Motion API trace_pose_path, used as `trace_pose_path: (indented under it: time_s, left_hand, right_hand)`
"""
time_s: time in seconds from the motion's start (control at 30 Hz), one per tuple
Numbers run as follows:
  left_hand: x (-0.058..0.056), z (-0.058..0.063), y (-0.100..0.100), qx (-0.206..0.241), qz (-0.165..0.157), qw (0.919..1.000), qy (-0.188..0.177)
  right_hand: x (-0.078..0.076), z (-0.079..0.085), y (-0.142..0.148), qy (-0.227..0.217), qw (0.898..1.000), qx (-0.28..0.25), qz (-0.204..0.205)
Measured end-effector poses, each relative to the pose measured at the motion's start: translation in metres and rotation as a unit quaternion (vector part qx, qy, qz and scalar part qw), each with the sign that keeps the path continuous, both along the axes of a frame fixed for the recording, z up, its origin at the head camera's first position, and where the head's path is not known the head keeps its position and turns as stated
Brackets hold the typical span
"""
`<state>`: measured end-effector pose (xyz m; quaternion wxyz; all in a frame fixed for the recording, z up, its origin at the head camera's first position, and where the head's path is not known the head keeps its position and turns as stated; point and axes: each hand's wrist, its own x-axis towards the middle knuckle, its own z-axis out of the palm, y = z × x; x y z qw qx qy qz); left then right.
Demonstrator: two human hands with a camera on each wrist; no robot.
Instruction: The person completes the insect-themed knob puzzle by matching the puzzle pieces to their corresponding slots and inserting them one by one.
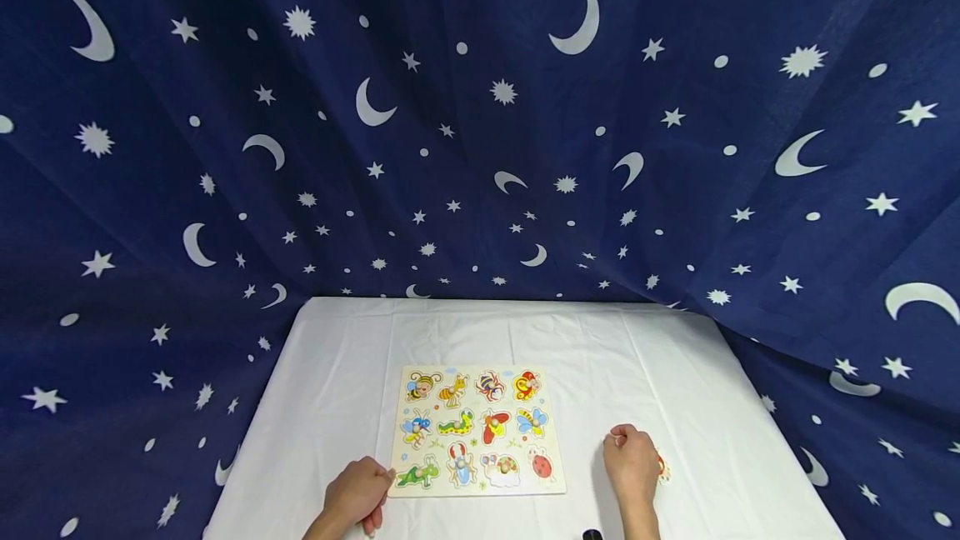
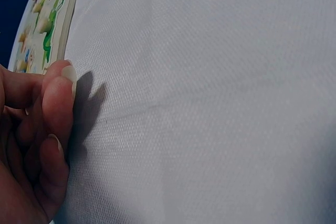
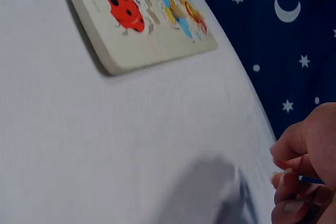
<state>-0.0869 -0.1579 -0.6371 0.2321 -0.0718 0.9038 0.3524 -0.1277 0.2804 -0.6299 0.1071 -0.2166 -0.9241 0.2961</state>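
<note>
A wooden knob puzzle board (image 1: 558, 457) with several colourful insect pieces lies on the white cloth. My left hand (image 1: 358, 490) pinches the board's lower left edge, fingers curled beside it in the left wrist view. A snail piece (image 1: 507, 465) sits askew over its white recess. At the lower right is the ladybug recess (image 3: 126, 11), its red picture showing with no knob. Right of the board, my right hand (image 1: 630, 465) has curled fingers meeting the thumb; a thin blue strip (image 3: 312, 180) shows between them, and I cannot tell whether it is held. A red-and-cream piece (image 1: 663, 469) lies partly hidden beside this hand.
White cloth (image 1: 480, 332) covers the table. A dark blue curtain (image 1: 480, 140) with moons and stars hangs behind it and along both sides. The top of a small black object (image 1: 592, 534) shows at the bottom edge of the head view.
</note>
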Motion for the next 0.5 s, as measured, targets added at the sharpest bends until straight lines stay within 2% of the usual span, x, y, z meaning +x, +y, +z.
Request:
trace_pose_path:
  time_s: [0.23,0.5]
  left_hand:
    - [0.0,-0.001,0.002,0.002,-0.002,1.0,0.001]
    - [-0.001,-0.002,0.001,-0.005,0.0,1.0,-0.002]
  right_hand:
    - [0.01,-0.001,0.015,-0.008,0.999,0.003,-0.046]
    - [0.023,-0.005,0.037,0.013,0.996,0.019,-0.09]
